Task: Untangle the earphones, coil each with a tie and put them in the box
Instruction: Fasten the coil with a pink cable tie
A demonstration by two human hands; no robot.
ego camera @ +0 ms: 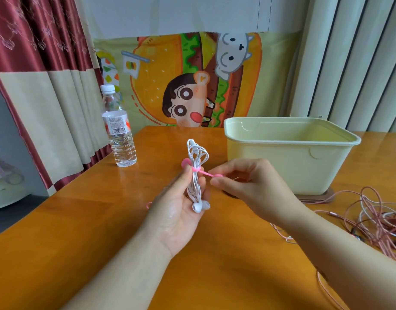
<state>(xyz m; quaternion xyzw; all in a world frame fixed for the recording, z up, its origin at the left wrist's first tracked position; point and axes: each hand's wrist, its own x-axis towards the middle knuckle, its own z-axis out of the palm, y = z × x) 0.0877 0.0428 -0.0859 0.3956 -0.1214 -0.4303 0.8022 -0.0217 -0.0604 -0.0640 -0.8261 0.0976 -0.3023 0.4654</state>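
Head view, white earphones: we are holding one coiled white earphones (195, 175) bundle upright above the tabletop (80, 220), just in front of the box (290, 157) and apart from it, earbuds hanging at the bottom.
Head view, left hand: our left hand (181, 211) is closing loosely around the bundle's lower half, thumb pressing at the wrap.
Head view, right hand: our right hand (244, 184) is pinching the free tail of the pink tie (206, 173) between thumb and forefinger, pulling it sideways.
Head view, tie: it is circling the middle of the coil, its round end sticking out on the far side.
Head view, handling: we are judging the cord light, limp and springy, likely to uncoil if released; best gripped at the waist beside the tie, not by the earbuds. The tie looks soft and stretchy.
Head view, box: one pale box, open; its floor is not showing to us.
Head view, remaining cords: a pink cable tangle (375, 220) is lying at the right with a white strand in it; we cannot count the sets.
Head view, other: one water bottle (118, 128) is standing far left.
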